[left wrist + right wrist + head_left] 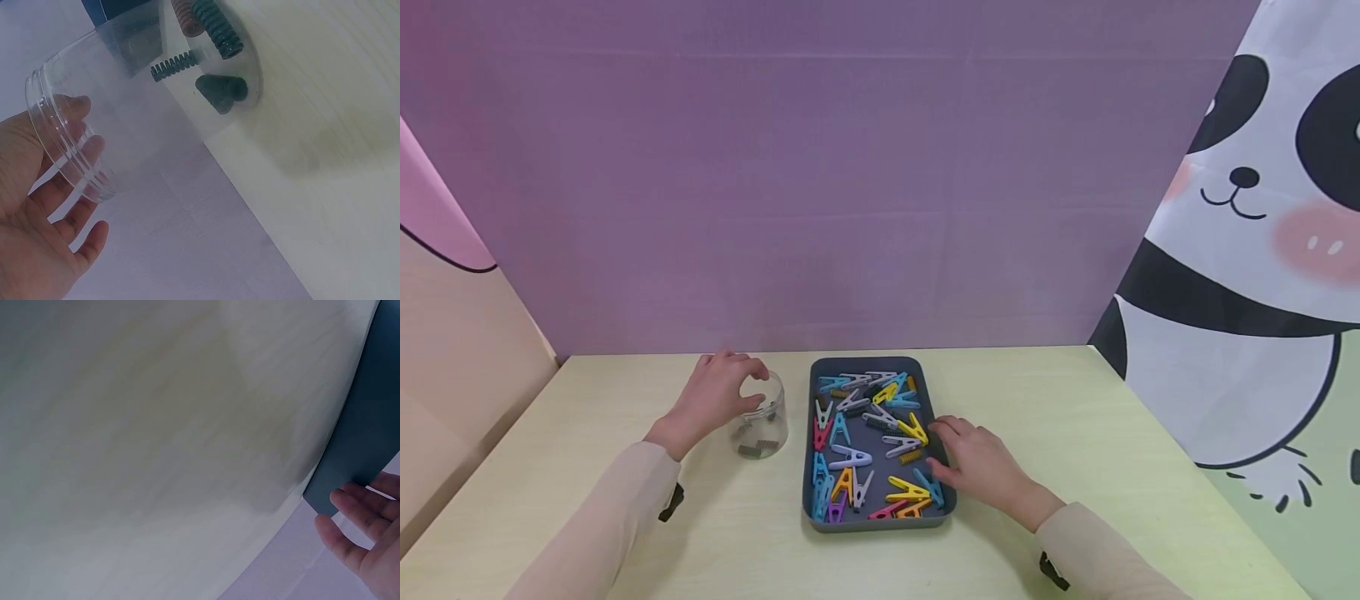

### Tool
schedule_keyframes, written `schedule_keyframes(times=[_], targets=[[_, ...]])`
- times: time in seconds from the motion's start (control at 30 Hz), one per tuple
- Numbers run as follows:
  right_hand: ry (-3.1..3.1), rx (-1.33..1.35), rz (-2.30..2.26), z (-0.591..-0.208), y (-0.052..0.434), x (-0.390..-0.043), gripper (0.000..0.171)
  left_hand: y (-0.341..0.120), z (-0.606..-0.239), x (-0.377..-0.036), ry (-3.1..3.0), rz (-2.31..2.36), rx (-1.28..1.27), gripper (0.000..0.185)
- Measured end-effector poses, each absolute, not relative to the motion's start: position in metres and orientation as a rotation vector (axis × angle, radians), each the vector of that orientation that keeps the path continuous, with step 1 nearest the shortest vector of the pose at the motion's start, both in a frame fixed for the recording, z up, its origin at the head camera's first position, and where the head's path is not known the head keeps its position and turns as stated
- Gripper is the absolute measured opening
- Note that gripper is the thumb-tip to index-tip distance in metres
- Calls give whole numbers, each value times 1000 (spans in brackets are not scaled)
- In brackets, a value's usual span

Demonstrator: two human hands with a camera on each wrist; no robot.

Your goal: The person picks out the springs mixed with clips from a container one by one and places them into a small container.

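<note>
A clear plastic jar [765,427] stands on the pale table, left of a dark blue tray [865,362]. My left hand [730,385] grips the jar round its open rim from above. In the left wrist view the jar [156,87] shows a few coil springs [209,28] on its bottom, with the left hand's fingers [62,206] curled at its mouth. The tray holds several coloured clothespin halves [850,458] and loose springs [911,457]. My right hand [942,454] rests at the tray's right edge, fingers relaxed and reaching over the rim. The right wrist view shows those fingers [362,515] against the tray wall [365,419].
The pale yellow table [1075,417] runs from a purple backdrop at the rear to the near edge. A panda-print curtain [1247,250] hangs on the right and a pink and beige panel [452,333] on the left.
</note>
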State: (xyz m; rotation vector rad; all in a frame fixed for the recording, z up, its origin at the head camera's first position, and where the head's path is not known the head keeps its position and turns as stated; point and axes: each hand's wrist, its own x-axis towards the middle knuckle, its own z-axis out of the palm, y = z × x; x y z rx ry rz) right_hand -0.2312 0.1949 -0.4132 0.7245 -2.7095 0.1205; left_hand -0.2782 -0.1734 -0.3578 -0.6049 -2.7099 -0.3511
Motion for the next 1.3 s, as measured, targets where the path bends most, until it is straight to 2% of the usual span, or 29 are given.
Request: schedule_keyframes(times=[0.77,1.3], targets=[[-2673,746,137,-414,195,-232,47,-141,-341,-267,-2683,-325,-653,27],[-2715,719,114,-415,195,-233,47,-111,-360,-264,-2694,-312,-811,22]])
